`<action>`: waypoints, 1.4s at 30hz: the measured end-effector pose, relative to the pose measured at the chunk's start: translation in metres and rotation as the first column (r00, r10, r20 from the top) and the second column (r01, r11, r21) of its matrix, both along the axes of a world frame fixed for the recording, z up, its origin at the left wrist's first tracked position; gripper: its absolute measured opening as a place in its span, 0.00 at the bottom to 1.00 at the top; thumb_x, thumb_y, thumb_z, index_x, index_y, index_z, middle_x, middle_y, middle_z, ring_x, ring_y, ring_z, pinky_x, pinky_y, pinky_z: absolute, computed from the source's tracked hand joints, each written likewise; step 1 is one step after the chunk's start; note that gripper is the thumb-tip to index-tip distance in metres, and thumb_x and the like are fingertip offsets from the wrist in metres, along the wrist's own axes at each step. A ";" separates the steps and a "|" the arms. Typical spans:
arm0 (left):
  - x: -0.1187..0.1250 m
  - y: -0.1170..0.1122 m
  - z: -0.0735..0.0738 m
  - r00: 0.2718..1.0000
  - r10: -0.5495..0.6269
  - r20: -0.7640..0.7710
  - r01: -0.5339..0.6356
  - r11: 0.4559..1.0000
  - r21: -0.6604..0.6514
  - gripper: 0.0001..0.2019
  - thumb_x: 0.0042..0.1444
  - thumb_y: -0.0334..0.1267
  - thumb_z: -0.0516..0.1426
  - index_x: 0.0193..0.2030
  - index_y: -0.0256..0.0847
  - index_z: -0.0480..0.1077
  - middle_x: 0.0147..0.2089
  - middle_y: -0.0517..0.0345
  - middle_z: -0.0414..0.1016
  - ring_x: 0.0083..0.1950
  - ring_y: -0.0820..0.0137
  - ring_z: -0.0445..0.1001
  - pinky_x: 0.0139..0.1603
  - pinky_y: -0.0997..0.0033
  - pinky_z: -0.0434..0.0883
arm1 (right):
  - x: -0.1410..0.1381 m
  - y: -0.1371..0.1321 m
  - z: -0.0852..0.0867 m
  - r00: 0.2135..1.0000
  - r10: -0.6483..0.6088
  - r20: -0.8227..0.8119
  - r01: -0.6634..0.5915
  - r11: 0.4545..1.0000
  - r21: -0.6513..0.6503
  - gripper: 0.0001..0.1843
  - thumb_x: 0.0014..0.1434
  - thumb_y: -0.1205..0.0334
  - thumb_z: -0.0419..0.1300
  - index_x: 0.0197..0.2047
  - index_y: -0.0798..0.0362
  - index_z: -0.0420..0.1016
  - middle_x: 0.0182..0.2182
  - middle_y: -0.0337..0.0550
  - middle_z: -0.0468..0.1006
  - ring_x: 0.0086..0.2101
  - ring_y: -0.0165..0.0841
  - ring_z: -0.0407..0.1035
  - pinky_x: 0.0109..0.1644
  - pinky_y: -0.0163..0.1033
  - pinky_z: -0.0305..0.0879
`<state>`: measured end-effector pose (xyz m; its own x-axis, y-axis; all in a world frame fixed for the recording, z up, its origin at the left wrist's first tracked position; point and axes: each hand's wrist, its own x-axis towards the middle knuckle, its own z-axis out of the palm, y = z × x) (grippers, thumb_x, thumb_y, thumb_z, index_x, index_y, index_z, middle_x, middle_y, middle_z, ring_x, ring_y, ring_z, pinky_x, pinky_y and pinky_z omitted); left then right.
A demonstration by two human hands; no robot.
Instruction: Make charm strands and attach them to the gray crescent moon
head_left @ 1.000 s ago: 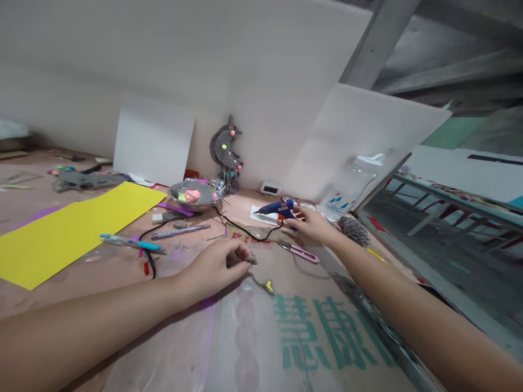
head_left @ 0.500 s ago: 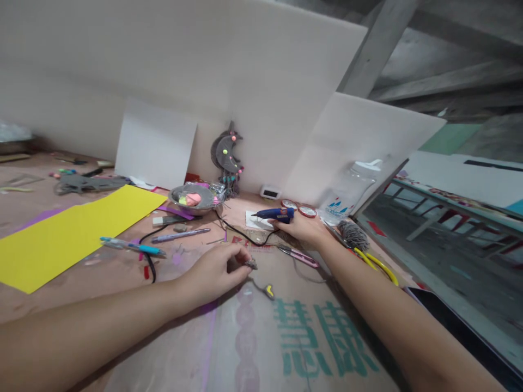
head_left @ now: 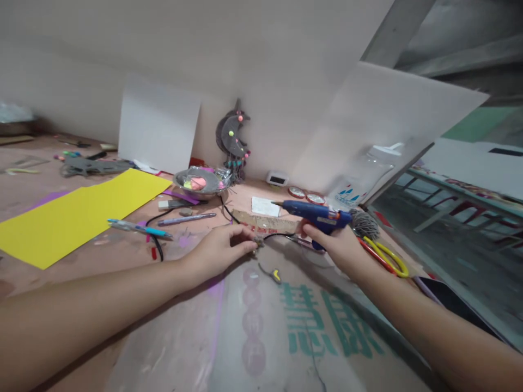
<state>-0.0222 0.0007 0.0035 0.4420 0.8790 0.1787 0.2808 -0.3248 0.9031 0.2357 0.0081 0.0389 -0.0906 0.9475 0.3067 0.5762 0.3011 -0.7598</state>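
Grip: right hand (head_left: 342, 248) closed round glue gun (head_left: 316, 213); left hand (head_left: 223, 252) pinching grey piece (head_left: 257, 243) just left. Scissors (head_left: 384, 255) just right.

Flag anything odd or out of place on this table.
Nothing is spilled or broken. The blue hot glue gun in the right hand trails its black cord across the spot where the left hand pinches a small grey piece.
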 end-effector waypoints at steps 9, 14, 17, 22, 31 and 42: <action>0.001 -0.002 0.002 0.996 0.045 -0.079 -0.040 0.997 0.063 0.06 0.54 0.37 0.55 0.38 0.40 0.71 0.37 0.59 0.77 0.39 0.69 0.73 0.41 0.71 0.70 | 0.004 -0.040 -0.021 0.973 0.203 0.112 -0.201 0.979 -0.028 0.08 0.56 0.54 0.60 0.34 0.48 0.76 0.34 0.42 0.80 0.37 0.40 0.74 0.42 0.43 0.72; 0.001 -0.002 0.001 0.993 0.054 -0.107 -0.038 0.987 0.153 0.05 0.55 0.35 0.55 0.37 0.40 0.71 0.36 0.60 0.76 0.39 0.70 0.73 0.41 0.72 0.68 | 0.000 -0.041 -0.022 0.965 0.248 0.086 -0.247 0.969 -0.027 0.11 0.56 0.53 0.61 0.31 0.53 0.72 0.28 0.42 0.76 0.32 0.34 0.73 0.36 0.36 0.69; 0.000 -0.001 -0.001 0.990 0.077 -0.121 -0.053 0.981 0.189 0.04 0.54 0.34 0.56 0.36 0.41 0.71 0.36 0.60 0.75 0.39 0.70 0.73 0.42 0.71 0.68 | -0.001 -0.043 -0.023 0.961 0.257 0.104 -0.259 0.966 0.006 0.12 0.56 0.53 0.61 0.29 0.53 0.71 0.26 0.41 0.74 0.29 0.32 0.71 0.34 0.35 0.67; 0.000 -0.002 0.000 0.989 0.096 -0.117 -0.070 0.975 0.211 0.04 0.53 0.33 0.56 0.35 0.41 0.71 0.36 0.61 0.76 0.40 0.71 0.73 0.43 0.72 0.68 | -0.001 -0.042 -0.024 0.955 0.265 0.134 -0.270 0.962 0.025 0.12 0.56 0.52 0.61 0.29 0.52 0.72 0.26 0.41 0.74 0.30 0.34 0.71 0.33 0.37 0.67; 0.000 -0.003 -0.001 0.987 0.086 -0.137 -0.049 0.965 0.258 0.04 0.52 0.32 0.55 0.35 0.40 0.70 0.34 0.62 0.75 0.37 0.71 0.72 0.39 0.72 0.67 | -0.002 -0.042 -0.024 0.958 0.236 0.160 -0.242 0.970 0.019 0.08 0.55 0.54 0.62 0.30 0.48 0.72 0.25 0.40 0.75 0.29 0.36 0.72 0.33 0.39 0.69; -0.001 -0.002 -0.003 0.988 0.070 -0.140 -0.027 0.958 0.285 0.05 0.52 0.32 0.55 0.36 0.40 0.70 0.35 0.62 0.75 0.38 0.71 0.72 0.41 0.72 0.67 | -0.007 -0.043 -0.022 0.949 0.153 0.276 -0.189 0.976 0.107 0.08 0.55 0.54 0.59 0.28 0.48 0.70 0.27 0.40 0.75 0.32 0.36 0.72 0.36 0.39 0.71</action>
<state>-0.0236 -0.0011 0.0005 0.4399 0.8233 0.3586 0.4252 -0.5427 0.7243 0.2288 -0.0352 0.0170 -0.3426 0.8639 0.3693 0.6821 0.4990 -0.5345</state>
